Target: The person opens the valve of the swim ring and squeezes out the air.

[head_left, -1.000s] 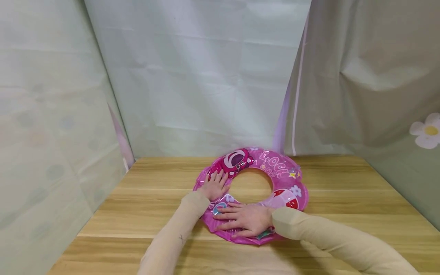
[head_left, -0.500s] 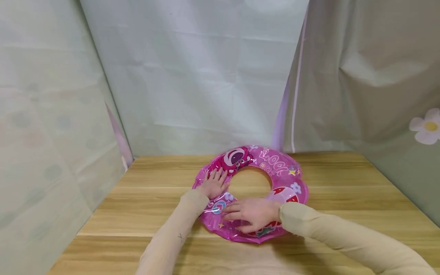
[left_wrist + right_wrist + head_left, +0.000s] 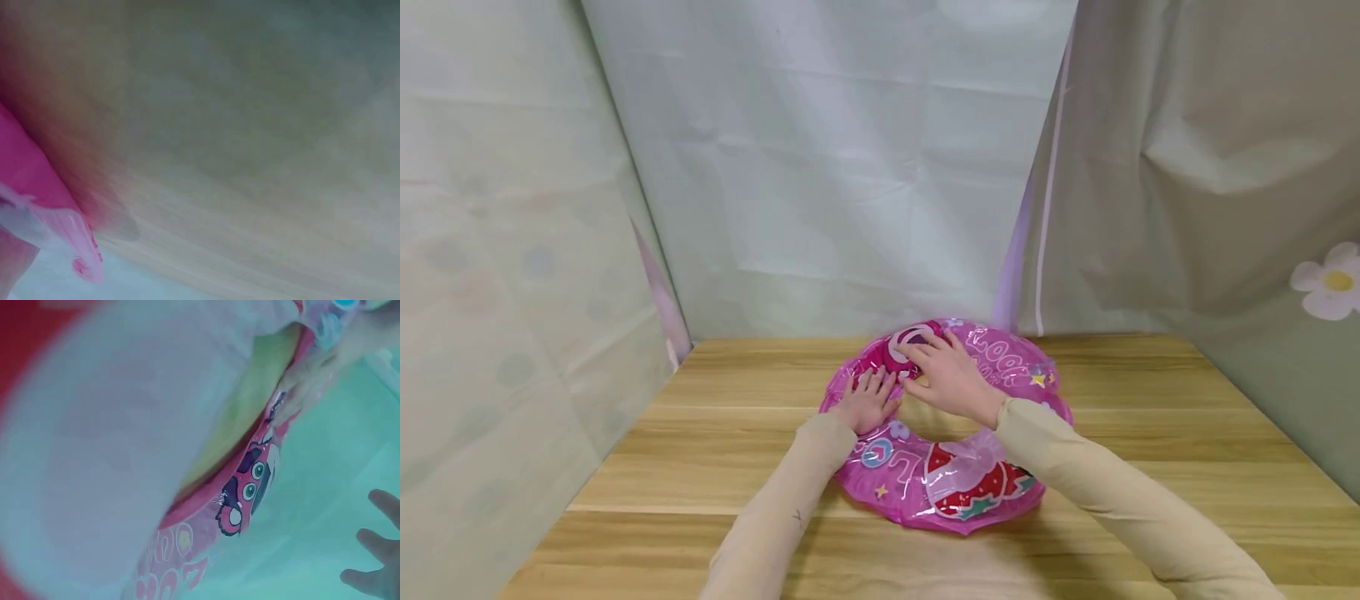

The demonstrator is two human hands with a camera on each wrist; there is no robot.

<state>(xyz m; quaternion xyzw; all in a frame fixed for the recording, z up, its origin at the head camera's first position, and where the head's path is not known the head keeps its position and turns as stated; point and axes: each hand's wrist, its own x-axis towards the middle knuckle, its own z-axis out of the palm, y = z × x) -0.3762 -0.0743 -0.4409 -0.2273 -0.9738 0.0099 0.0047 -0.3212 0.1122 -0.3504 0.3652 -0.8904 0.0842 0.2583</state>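
Note:
A pink inflatable swim ring (image 3: pixel 898 502) with strawberry, bear and letter prints lies on the wooden table. My left hand (image 3: pixel 867 402) rests flat on its left side, fingers spread. Over the far-left part of the ring and its hole reaches my right hand (image 3: pixel 953 377), fingers extended; whether it touches the vinyl is unclear in the head view. In the right wrist view the spread fingers of the right hand (image 3: pixel 378 556) appear apart from the ring's bear print (image 3: pixel 247 487). The left wrist view shows only a pink edge of the ring (image 3: pixel 31 169) and blur.
The wooden table (image 3: pixel 715 442) extends to both sides of the ring. Pale hanging sheets (image 3: pixel 850 167) enclose it at the back and sides; the ring's far edge lies near the back sheet. A white flower print (image 3: pixel 1330 281) shows on the right sheet.
My right hand has lifted from the near side of the swim ring and moved away from me to its far side, uncovering the strawberry print. The left hand stays in place.

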